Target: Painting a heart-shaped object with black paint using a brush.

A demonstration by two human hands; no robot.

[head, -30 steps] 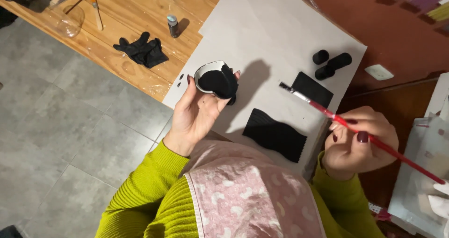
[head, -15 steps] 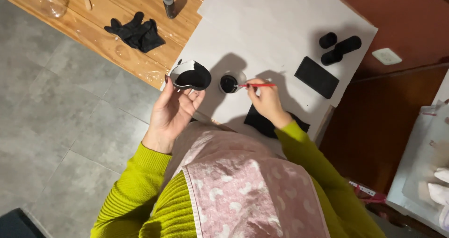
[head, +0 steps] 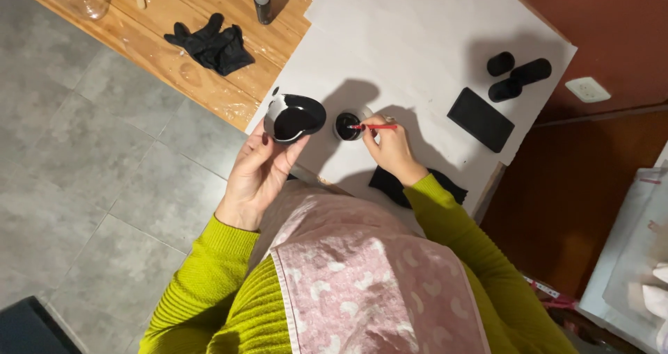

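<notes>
1. Head view, looking straight down. A white paper sheet, matte and smooth, covers part of a wooden table with visible grain and a glossy patch near its edge.
2. Left hand grips a small heart-shaped piece from below, thumb and fingers curled on its rim; top face coated glossy black, a white unpainted patch on its left side. It is held just off the paper's near-left edge.
3. Right hand pinches a thin red-handled brush, fingers closed round the shaft. The tip sits in a small round paint pot, black inside, standing on the paper just right of the heart piece and touching distance from the right fingers.
4. Further right on the paper: a flat black rectangle and three short black cylinders, matte.
5. On the bare wood: crumpled black gloves, a small bottle.
6. Black cloth lies under the right wrist. Sleeves ribbed yellow-green knit; pink patterned apron.
</notes>
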